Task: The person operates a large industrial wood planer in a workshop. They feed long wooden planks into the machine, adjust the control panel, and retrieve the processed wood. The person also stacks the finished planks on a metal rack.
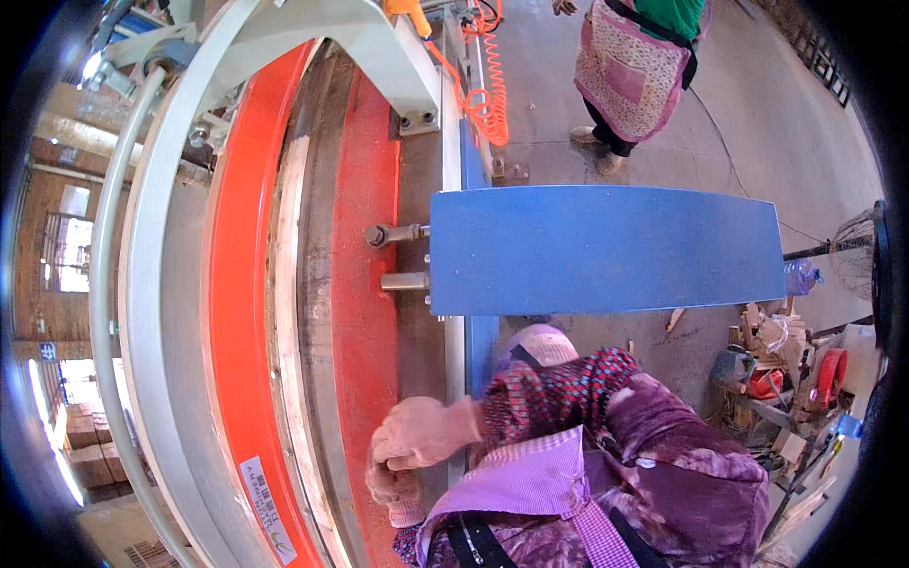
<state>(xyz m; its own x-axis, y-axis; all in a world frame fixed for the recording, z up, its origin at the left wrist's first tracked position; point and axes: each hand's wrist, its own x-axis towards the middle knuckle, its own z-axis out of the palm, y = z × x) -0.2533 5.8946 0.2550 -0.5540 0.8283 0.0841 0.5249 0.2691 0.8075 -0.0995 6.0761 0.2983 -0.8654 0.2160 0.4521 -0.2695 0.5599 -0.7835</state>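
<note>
Well, hands [422, 434] near a printed label [268, 511]

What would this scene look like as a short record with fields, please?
Hands: left hand and right hand together, both gloved; grip unclear
Nearest: dull red beam; contact unclear
Left of it: pale strip, bright red beam
Right of it: blue panel
Background: standing person in patterned apron, coiled orange hose
</note>
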